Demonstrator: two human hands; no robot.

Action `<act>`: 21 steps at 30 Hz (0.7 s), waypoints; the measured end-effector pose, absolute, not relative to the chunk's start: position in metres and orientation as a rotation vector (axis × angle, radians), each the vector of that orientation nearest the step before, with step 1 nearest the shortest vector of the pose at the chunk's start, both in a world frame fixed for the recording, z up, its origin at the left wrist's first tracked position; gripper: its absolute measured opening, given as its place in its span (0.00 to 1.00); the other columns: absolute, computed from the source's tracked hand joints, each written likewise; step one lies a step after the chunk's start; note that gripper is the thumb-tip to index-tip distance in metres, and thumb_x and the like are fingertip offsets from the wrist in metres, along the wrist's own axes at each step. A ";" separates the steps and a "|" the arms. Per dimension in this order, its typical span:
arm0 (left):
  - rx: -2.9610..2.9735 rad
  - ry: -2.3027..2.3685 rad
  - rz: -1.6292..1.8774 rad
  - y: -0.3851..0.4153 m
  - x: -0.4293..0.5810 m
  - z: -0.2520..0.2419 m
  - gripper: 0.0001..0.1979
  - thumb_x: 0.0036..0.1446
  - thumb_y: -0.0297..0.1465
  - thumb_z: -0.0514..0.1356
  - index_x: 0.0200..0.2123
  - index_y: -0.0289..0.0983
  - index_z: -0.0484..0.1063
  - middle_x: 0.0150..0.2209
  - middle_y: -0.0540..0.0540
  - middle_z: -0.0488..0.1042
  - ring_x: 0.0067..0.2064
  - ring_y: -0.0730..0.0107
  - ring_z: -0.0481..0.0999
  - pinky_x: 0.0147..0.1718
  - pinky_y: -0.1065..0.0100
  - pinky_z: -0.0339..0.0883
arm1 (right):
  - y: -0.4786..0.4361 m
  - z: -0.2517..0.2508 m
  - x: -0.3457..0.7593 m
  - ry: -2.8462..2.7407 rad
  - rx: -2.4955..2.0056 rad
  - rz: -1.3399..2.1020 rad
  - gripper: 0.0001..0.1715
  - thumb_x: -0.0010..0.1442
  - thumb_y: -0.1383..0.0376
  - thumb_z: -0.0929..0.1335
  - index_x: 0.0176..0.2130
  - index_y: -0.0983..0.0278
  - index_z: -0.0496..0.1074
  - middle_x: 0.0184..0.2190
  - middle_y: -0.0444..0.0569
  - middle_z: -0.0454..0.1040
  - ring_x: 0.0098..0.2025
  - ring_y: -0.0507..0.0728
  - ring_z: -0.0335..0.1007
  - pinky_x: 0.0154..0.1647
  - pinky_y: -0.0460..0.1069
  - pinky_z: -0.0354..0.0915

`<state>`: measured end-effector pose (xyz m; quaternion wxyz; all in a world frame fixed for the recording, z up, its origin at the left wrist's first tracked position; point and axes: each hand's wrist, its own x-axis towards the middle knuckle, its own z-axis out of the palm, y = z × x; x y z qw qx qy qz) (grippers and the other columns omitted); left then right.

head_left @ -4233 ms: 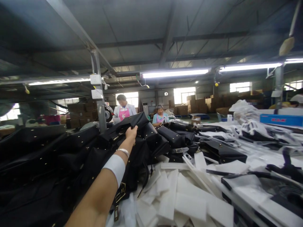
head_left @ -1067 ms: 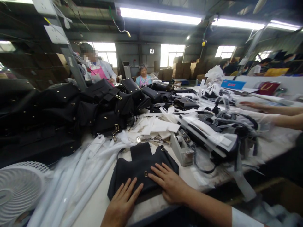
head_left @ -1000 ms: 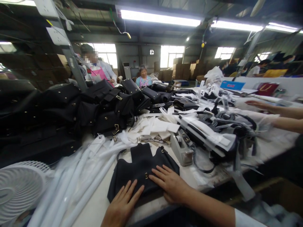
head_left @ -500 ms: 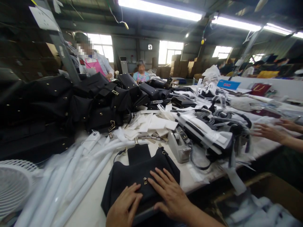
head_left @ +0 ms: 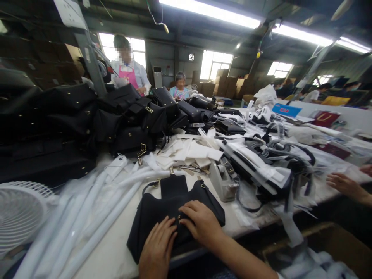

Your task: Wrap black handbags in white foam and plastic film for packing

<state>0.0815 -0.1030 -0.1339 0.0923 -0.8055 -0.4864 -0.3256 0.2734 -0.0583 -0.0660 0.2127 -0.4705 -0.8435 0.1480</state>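
Observation:
A black handbag (head_left: 157, 205) lies on the table in front of me, its flap (head_left: 174, 186) folded back away from me. My left hand (head_left: 158, 244) rests flat on the bag's near side, fingers stretched out side by side. With thumb and fingertips, my right hand (head_left: 200, 223) closes around the small gold clasp (head_left: 179, 219) in the middle of the bag; the fingers partly cover it. A strap with a gold buckle (head_left: 202, 184) shows at the bag's top right.
Black bags (head_left: 130, 116) are heaped at the left and back. White tubes (head_left: 95, 232) and a fan (head_left: 23, 217) stand at left. Beyond my bag are white sheets (head_left: 188, 149) and a tape dispenser (head_left: 223, 182). A co-worker's hand (head_left: 345, 184) is at right; an open box (head_left: 334, 240) sits below.
My right hand has gone from lying spread on the bag to curled fingers at the clasp. My left hand stays flat on the bag. The view has shifted slightly, and the co-worker's hands have moved.

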 end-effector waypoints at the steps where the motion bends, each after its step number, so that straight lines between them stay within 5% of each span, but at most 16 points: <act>1: -2.386 -1.441 -0.968 -0.103 0.082 -0.133 0.11 0.66 0.30 0.52 0.47 0.41 0.72 0.50 0.46 0.78 0.51 0.58 0.78 0.46 0.54 0.76 | -0.054 -0.064 0.271 -2.401 -1.289 0.383 0.10 0.63 0.62 0.69 0.46 0.58 0.73 0.42 0.47 0.76 0.44 0.58 0.70 0.47 0.51 0.64; 6: -2.335 -1.418 -0.978 -0.104 0.083 -0.137 0.11 0.67 0.30 0.51 0.47 0.41 0.72 0.50 0.48 0.78 0.51 0.60 0.77 0.46 0.54 0.76 | -0.042 -0.058 0.261 -2.559 -1.274 0.187 0.06 0.62 0.61 0.69 0.34 0.61 0.72 0.34 0.45 0.74 0.39 0.56 0.67 0.37 0.49 0.60; 21: -2.260 -1.399 -0.989 -0.106 0.086 -0.137 0.12 0.68 0.29 0.49 0.45 0.39 0.72 0.48 0.47 0.79 0.50 0.61 0.78 0.46 0.54 0.75 | -0.058 -0.080 0.232 -2.310 -1.646 -0.062 0.07 0.58 0.67 0.69 0.27 0.61 0.71 0.27 0.46 0.75 0.32 0.56 0.70 0.28 0.48 0.54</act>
